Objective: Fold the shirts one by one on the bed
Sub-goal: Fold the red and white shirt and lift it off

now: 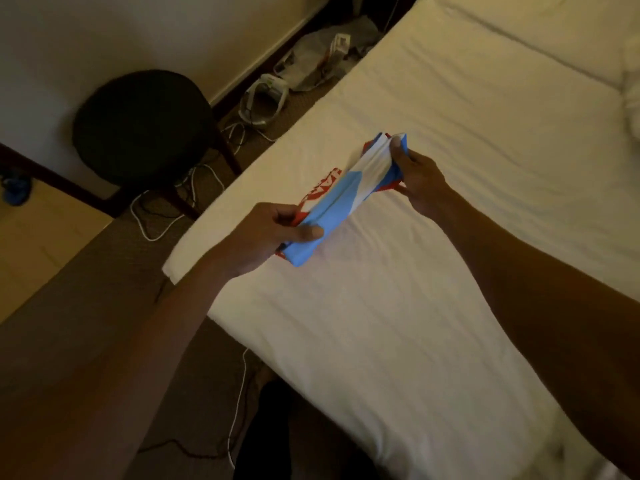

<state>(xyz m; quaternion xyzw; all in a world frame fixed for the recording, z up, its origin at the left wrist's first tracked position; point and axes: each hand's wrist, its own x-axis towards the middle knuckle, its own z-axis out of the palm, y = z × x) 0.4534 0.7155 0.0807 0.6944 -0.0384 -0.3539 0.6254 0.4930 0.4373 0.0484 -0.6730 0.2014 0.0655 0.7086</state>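
Note:
A folded shirt (pixel 341 195) in light blue and white with red lettering hangs as a compact bundle just above the white bed (pixel 433 289). My left hand (pixel 263 233) grips its near end, thumb on top of the blue cloth. At the far end my right hand (pixel 415 178) pinches the shirt's white and blue corner. Both arms reach out over the bed's left edge. No other shirt shows on the sheet.
A black round stool (pixel 142 126) stands on the floor left of the bed. White and dark cables (pixel 162 223) trail over the carpet, with bags and papers (pixel 311 64) by the wall. A white bundle of cloth (pixel 632 95) lies at the bed's right edge.

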